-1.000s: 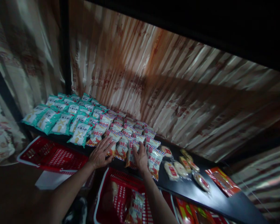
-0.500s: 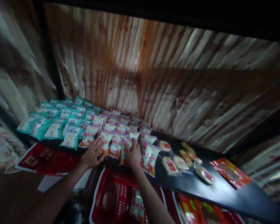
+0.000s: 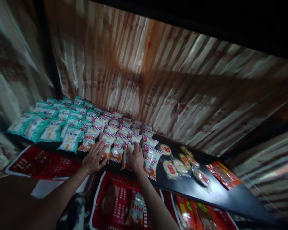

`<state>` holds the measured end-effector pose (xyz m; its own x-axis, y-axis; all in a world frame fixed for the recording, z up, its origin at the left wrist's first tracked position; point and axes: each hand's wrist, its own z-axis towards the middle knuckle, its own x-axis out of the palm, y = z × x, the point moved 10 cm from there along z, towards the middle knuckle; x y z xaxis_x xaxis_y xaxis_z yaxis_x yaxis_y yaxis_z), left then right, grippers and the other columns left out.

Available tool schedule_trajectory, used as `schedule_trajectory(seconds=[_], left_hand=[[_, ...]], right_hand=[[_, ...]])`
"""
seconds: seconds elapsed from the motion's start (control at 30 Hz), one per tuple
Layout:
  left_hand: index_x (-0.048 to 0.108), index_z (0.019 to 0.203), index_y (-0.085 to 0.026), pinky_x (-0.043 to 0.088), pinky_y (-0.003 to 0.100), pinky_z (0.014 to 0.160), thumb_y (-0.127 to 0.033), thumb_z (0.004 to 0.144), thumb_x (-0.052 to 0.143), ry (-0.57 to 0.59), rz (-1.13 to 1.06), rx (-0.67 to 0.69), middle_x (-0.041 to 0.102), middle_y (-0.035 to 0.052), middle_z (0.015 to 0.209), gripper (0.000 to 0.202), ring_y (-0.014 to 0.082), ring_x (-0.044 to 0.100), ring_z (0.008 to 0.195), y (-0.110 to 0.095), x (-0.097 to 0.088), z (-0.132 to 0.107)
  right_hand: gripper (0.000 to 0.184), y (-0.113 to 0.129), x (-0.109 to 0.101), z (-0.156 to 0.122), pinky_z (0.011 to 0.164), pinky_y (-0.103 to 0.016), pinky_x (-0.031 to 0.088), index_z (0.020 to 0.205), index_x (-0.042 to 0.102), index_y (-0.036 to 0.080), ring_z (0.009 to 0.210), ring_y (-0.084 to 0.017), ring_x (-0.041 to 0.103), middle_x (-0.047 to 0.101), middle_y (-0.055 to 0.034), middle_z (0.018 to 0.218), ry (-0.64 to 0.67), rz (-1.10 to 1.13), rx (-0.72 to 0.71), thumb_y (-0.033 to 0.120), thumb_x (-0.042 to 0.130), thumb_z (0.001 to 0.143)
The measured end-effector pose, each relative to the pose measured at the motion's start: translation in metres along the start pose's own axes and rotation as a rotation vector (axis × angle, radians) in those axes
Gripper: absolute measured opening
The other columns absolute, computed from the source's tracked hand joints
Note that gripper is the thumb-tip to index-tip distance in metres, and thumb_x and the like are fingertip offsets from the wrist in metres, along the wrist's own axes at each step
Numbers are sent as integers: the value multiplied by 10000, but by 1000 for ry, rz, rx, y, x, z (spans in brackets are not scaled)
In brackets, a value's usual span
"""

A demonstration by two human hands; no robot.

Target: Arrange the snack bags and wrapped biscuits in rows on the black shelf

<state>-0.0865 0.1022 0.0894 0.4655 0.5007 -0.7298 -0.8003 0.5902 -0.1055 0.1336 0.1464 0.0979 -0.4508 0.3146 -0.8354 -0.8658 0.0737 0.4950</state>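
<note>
Nearest, below the shelf (image 3: 224,196), a red basket (image 3: 121,196) holds a striped packet (image 3: 136,209). Just above its far edge, the left hand (image 3: 94,158) lies with fingers loosely spread against the left front packet (image 3: 109,144), gripping nothing visible. The right hand (image 3: 136,157) bends over the right front packet (image 3: 126,158); whether its fingers pinch it, I cannot tell. Both packets are in the front part of the striped group on the shelf, with the middle packet (image 3: 116,150) between them. Light, even pressure from flat fingers would suit this straightening, since puffy bags probably slip or crumple if squeezed, and a hard push could disturb the striped rows (image 3: 124,131) behind. Farthest back hangs a patterned curtain (image 3: 105,86).
</note>
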Motion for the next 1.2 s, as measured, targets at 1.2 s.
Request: schedule_trajectory(seconds=[1.2], left_hand=[[466, 1284, -126, 335, 429, 1088, -112, 806, 422, -169, -33, 78, 491, 119, 1377, 481, 236, 333, 1357, -140, -15, 48]], right_hand=[[638, -13, -1, 3, 1077, -518, 286, 1343, 424, 89, 1393, -309, 228, 295, -211, 1478, -83, 257, -108, 525, 222, 924]])
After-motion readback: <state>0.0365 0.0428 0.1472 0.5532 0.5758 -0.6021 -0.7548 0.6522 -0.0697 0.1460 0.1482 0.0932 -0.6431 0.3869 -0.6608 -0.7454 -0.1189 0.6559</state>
